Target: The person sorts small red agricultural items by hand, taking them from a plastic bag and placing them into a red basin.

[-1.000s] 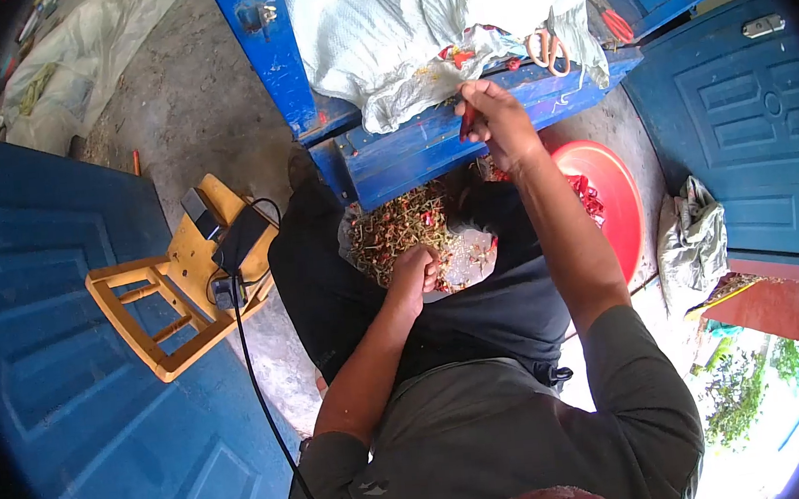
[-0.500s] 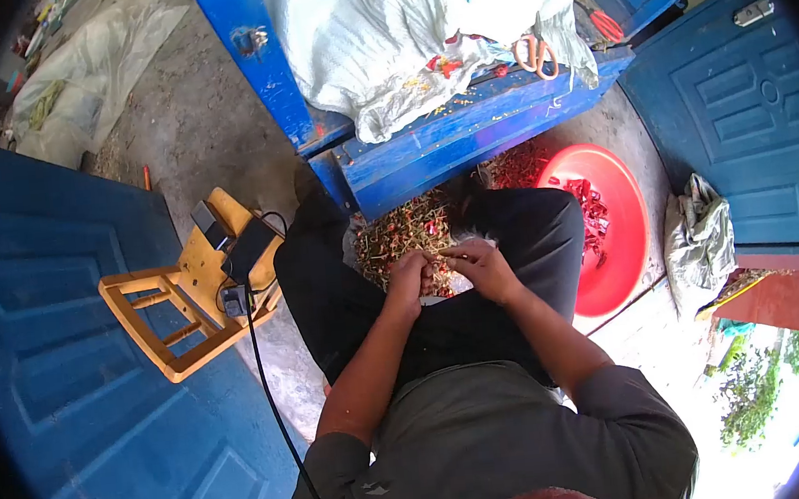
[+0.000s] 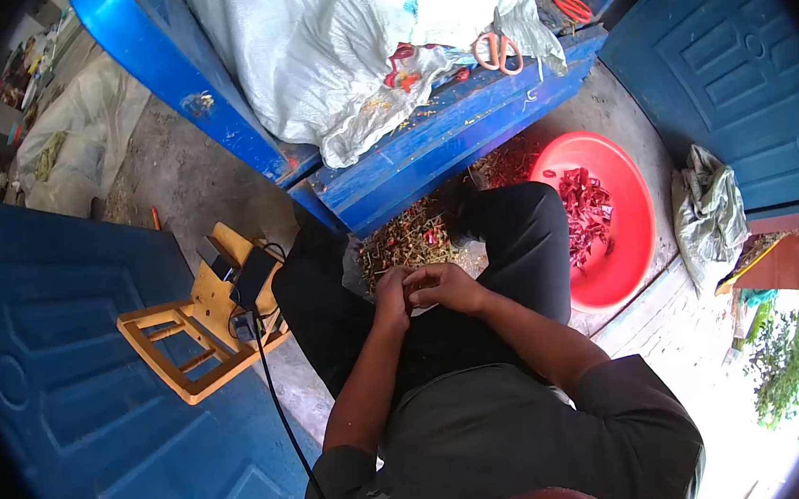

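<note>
My left hand (image 3: pixel 391 296) and my right hand (image 3: pixel 449 289) meet in front of my lap, fingertips together. The fingers of both are curled closed, and whatever they hold is hidden or too small to name. Just beyond them, between my knees, lies a heap of stems with red bits (image 3: pixel 408 241) that look like dried chilli. Right of my right knee stands a red basin (image 3: pixel 639 219) with cut red pieces (image 3: pixel 586 209) in it, which look like dried chillies.
A blue bench (image 3: pixel 465 134) ahead carries a white woven sack (image 3: pixel 307 58), orange-handled scissors (image 3: pixel 499 53) and red-handled scissors (image 3: pixel 573 8). On my left is a wooden chair (image 3: pixel 196 362) with black devices and a cable (image 3: pixel 286 421). A crumpled sack (image 3: pixel 708 218) lies right of the basin.
Both hands have moved slightly left and toward my body. The right fingers, earlier stretched in a pinch, are now curled against the left hand. The camera view has shifted.
</note>
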Demonstrator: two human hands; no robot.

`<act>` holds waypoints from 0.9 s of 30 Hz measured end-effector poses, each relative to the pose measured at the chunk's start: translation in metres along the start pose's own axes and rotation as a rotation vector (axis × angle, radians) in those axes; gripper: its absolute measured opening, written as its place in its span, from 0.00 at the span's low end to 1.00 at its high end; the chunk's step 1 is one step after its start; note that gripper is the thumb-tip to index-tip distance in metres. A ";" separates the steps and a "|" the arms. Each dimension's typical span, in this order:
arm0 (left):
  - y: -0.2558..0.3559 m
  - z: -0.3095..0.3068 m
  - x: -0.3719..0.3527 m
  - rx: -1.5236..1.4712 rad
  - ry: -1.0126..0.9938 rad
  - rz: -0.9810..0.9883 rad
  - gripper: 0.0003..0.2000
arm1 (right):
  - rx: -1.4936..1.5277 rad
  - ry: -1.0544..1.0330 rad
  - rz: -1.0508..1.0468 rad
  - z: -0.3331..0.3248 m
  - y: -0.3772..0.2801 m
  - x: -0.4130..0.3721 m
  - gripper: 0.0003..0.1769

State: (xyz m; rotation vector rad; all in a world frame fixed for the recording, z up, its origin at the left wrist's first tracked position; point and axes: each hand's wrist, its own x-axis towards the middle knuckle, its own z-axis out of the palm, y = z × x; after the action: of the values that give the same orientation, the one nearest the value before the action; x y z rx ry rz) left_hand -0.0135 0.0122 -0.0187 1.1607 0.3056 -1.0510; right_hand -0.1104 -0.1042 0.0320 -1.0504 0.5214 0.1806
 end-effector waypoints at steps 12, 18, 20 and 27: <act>-0.007 0.000 0.013 0.087 0.024 -0.043 0.12 | -0.785 0.613 -0.454 0.006 0.029 0.025 0.14; -0.011 -0.005 0.015 0.139 0.031 -0.074 0.14 | -0.648 0.620 -0.269 0.002 0.034 0.027 0.15; -0.012 -0.007 0.013 0.127 0.023 -0.095 0.13 | -0.650 0.618 -0.220 0.003 0.037 0.024 0.15; -0.007 -0.010 0.003 0.221 -0.058 -0.100 0.13 | -0.247 0.534 -0.034 0.000 0.035 0.026 0.14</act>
State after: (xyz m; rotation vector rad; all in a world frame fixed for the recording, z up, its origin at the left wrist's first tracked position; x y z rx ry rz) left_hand -0.0141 0.0192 -0.0291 1.3202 0.2070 -1.2270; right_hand -0.1017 -0.0899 -0.0079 -1.3543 0.9800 -0.0742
